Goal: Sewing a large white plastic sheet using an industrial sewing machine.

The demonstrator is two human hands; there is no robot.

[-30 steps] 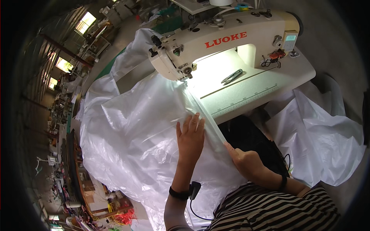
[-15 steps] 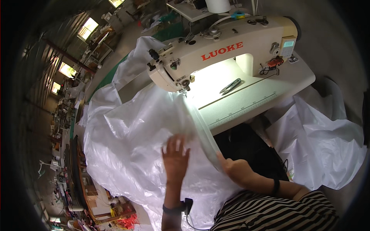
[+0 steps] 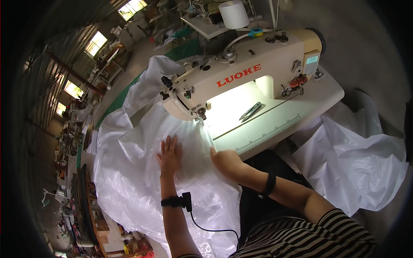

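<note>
A person sits at a cream sewing machine (image 3: 241,77) on a pale table (image 3: 301,107). A wide sheet of translucent white plastic (image 3: 129,172) spreads from under the machine's needle end across the table's left side and down past its near edge. The left hand (image 3: 169,155) lies flat on the sheet, fingers spread, just in front of the needle. The right hand (image 3: 223,158) presses the sheet's edge beside it, fingers curled, whether gripping is unclear. Small snips (image 3: 249,111) lie under the machine's arm.
</note>
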